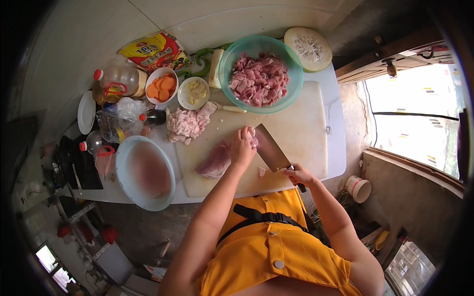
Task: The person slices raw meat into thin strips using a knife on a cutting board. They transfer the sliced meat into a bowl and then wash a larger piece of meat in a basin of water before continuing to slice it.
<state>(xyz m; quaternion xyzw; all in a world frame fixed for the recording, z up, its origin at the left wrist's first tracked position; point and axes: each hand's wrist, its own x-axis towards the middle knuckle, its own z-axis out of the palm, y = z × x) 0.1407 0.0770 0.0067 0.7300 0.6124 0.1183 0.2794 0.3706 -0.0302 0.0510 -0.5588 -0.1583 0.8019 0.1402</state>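
My right hand [298,175] grips the dark handle of a broad cleaver [272,148], whose blade slants across the white cutting board [296,125]. At the far end of the blade, my left hand [243,146] holds down a piece of raw meat [254,137], its fingers curled over it. A larger chunk of raw meat [214,161] rests on the board just left of that hand. A small scrap of meat [261,171] lies below the blade. Pale chopped fat [187,125] is heaped at the board's upper left, beside a peeler-like tool with a cream handle [231,108].
Sliced meat fills a green translucent bowl [224,74] on the board's back edge. A cut winter melon [309,48] stands behind it. Leftward are a bowl of carrot slices [161,88], a garlic dish [193,92], a soy-coloured bottle [154,117], an oil jug [120,79] and a pale blue basin [122,174].
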